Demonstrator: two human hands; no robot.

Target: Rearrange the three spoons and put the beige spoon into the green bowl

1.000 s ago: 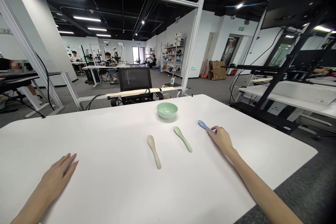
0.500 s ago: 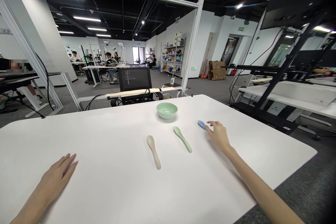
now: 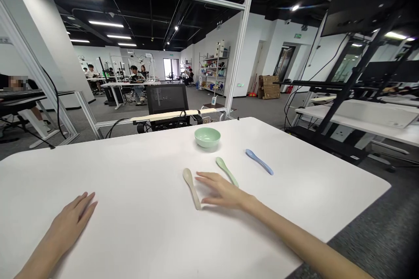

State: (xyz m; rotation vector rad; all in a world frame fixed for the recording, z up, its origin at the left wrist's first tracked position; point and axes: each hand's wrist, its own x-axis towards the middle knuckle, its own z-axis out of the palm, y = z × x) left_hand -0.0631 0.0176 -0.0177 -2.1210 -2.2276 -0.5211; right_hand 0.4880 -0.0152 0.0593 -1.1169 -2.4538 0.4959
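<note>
My right hand (image 3: 222,189) is open, fingers apart and empty, just right of the beige spoon (image 3: 192,189). It covers the handle end of the green spoon (image 3: 224,166) in part. A blue spoon (image 3: 259,162) lies farther right, in full view. All three spoons point their bowls away from me. Behind them stands an upright light green bowl (image 3: 207,137) near the table's far edge. On the left, my left hand (image 3: 72,218) lies open and flat on the white table (image 3: 131,174), holding nothing and well apart from the spoons.
A metal frame (image 3: 240,43) rises behind the table's far edge, with a black office chair (image 3: 167,99) beyond it. To the right stands another desk (image 3: 360,115) with a dark monitor stand. People sit at desks in the background.
My right hand has moved left and nearer, from the blue spoon to beside the beige one, uncovering the blue spoon's handle. My left hand and the bowl stay put.
</note>
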